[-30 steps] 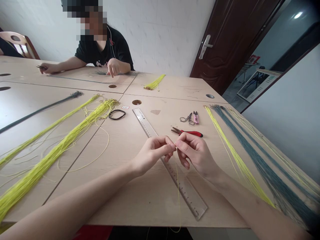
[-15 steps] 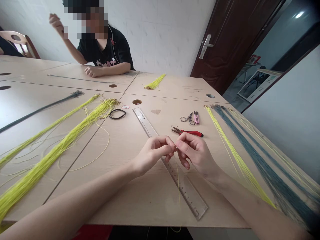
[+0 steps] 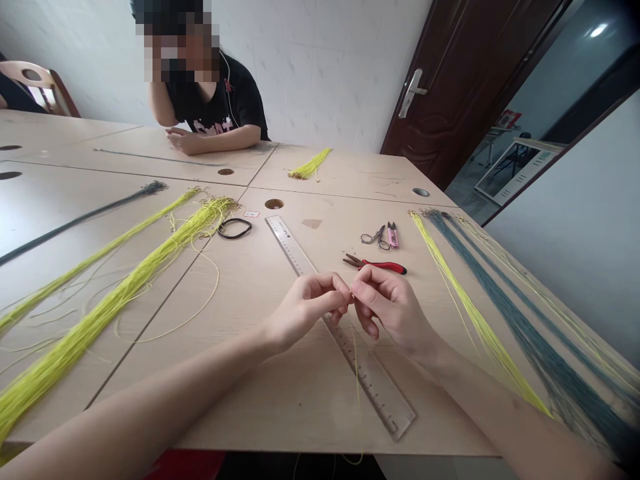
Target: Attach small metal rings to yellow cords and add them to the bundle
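Observation:
My left hand (image 3: 306, 308) and my right hand (image 3: 387, 307) meet above the table, fingertips pinching something tiny at one spot. A thin yellow cord (image 3: 357, 390) hangs down from that pinch, past the table's front edge. What the fingers hold at the tip is too small to make out. Beneath my hands lies a transparent plastic ruler (image 3: 367, 367), running diagonally and partly hidden by my left hand. Nearest beyond my right hand are red-handled pliers (image 3: 379, 265).
Small scissors (image 3: 376, 239), pink thread snips (image 3: 393, 235) and a black elastic band (image 3: 235, 229) lie on the wooden table (image 3: 310, 413). Bundles of yellow cords (image 3: 110, 290) spread left, grey-blue cords (image 3: 540, 347) right. A co-worker (image 3: 215, 113) sits across the table.
My hands have barely moved and keep the same pinch. The co-worker's hand has risen from the table to their head.

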Demonstrator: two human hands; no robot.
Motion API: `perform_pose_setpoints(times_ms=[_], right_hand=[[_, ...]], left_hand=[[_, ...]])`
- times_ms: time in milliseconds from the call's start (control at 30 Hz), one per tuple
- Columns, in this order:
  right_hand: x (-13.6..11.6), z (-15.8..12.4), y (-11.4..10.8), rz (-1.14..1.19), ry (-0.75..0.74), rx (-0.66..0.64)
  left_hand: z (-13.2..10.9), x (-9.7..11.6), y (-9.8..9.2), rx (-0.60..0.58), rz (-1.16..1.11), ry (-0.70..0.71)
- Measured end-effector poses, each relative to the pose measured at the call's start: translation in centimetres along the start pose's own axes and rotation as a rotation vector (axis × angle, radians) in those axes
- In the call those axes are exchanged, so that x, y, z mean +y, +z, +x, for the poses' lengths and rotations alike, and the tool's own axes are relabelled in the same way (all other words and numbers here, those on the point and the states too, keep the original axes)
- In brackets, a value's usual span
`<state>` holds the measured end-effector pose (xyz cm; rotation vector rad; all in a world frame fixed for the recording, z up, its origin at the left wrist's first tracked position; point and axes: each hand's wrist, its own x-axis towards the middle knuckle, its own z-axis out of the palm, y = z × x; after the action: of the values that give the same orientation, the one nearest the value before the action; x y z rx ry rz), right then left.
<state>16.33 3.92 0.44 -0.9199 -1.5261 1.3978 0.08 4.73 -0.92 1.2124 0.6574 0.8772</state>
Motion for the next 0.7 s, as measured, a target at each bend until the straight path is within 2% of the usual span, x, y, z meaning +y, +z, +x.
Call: perform_pose_setpoints(times_ms=[700], right_hand=[[0.08, -0.02, -0.09, 0.009, -0.015, 0.010]], left_hand=[[0.05, 0.04, 0.09, 0.012, -0.004, 0.020]])
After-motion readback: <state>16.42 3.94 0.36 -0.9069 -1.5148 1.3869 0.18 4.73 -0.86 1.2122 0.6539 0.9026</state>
